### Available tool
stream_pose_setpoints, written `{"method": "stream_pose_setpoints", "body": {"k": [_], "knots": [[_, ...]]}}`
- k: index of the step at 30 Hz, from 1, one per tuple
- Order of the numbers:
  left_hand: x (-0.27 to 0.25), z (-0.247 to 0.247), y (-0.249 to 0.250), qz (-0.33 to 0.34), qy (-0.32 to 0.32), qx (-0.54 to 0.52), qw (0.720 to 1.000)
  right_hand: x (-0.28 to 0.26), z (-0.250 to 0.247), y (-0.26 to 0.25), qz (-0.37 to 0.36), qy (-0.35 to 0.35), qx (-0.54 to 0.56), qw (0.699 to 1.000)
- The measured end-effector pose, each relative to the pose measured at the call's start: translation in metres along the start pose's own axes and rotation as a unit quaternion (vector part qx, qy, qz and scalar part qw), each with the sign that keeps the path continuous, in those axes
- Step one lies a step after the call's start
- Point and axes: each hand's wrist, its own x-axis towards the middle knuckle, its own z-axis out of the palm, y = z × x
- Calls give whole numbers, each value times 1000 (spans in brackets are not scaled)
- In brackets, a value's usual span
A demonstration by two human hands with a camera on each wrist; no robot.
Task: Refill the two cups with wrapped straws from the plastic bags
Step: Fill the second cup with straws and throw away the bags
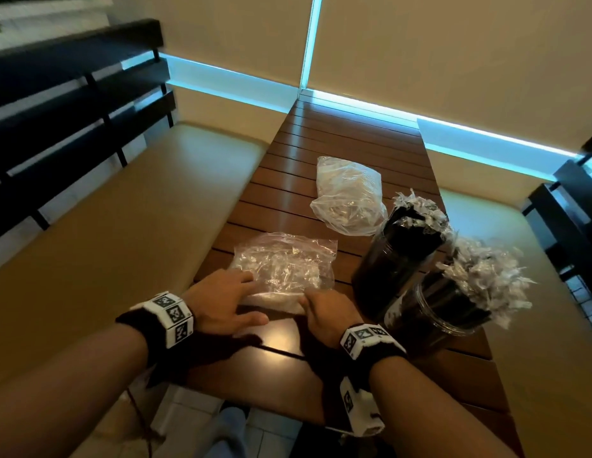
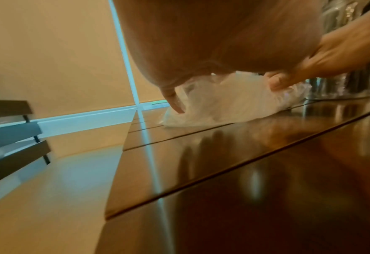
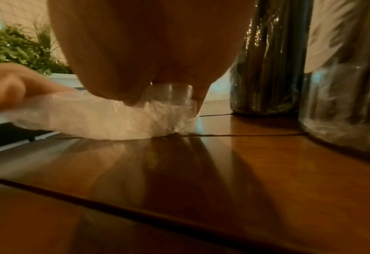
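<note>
A crumpled clear plastic bag (image 1: 284, 264) lies on the near part of the wooden slat table (image 1: 337, 143). My left hand (image 1: 226, 294) rests on the bag's left near edge with straight fingers; in the left wrist view a fingertip (image 2: 175, 103) presses the bag (image 2: 227, 106). My right hand (image 1: 322, 307) grips its right near edge with curled fingers (image 3: 131, 96) bunching the plastic (image 3: 119, 118). A second clear bag (image 1: 349, 196) lies farther back. Two clear cups stand at the right, the far cup (image 1: 398, 259) and the near cup (image 1: 450, 312), both packed with dark wrapped straws (image 1: 486, 276).
Tan cushioned benches run along both sides of the table, the left bench (image 1: 122, 233) and the right bench (image 1: 526, 259). Dark slatted backrests (image 1: 56, 127) stand behind them. The cups (image 3: 268, 68) stand just right of my right hand. A leafy plant (image 3: 16, 49) shows beyond the left bench.
</note>
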Motion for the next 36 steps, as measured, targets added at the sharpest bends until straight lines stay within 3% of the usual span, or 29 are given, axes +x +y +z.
{"method": "stream_pose_setpoints", "body": {"k": [6,10,14,17,19,22,25,28,30,33,36], "knots": [[4,5,-6,-83,44,-95,991,11,-1,-2,41,27,8,999],[9,3,-10,-148,72,-194,967,15,1,-2,97,50,38,993],[14,8,-10,-217,48,-223,949,15,7,-9,139,58,-9,989],[22,13,-6,-273,34,-197,941,12,13,-16,40,135,-87,986],[29,14,3,-293,29,-143,945,9,21,-15,-53,105,-108,987],[35,15,13,-315,60,-79,944,0,20,-7,-69,61,-70,993],[31,8,15,-243,119,30,962,-3,15,-5,-74,32,-107,991],[21,10,8,-15,154,122,980,-3,12,-8,-68,40,-90,993],[7,12,-2,55,106,116,986,0,6,-10,-49,37,-67,996],[-3,10,-12,20,54,19,998,8,-4,-12,-39,35,-43,998],[6,6,-15,-82,48,-106,990,18,-7,-14,-10,43,11,999]]}}
